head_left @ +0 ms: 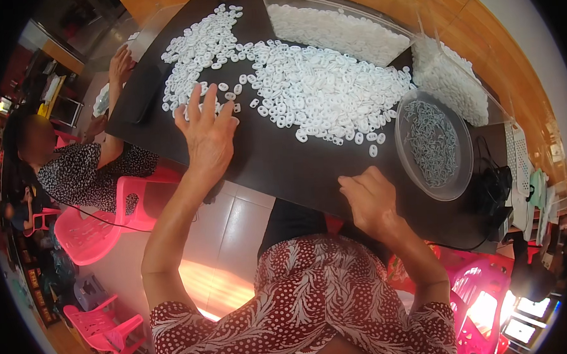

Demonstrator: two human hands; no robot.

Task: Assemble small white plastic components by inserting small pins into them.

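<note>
A big heap of small white oval plastic pieces with two holes each (pixel 324 90) covers the middle of the dark table (pixel 277 171). A second, looser pile of the same pieces (pixel 205 44) spreads to its left. My left hand (pixel 207 133) is open, fingers spread, at the near end of the left pile, with its fingertips over several pieces. Near the table's front edge my right hand (pixel 372 198) is closed, its fingers curled; whatever they hold is hidden. To its right stands a clear round bowl (pixel 404 165) with many small grey metal screws (pixel 430 142) in it.
Clear plastic bins (pixel 339 13) full of white pieces line the far side. A black bag or cable bundle (pixel 492 180) lies right of the bowl. At left, another person in a patterned top (pixel 74 173) sits at the table, beside pink plastic chairs (pixel 86 233).
</note>
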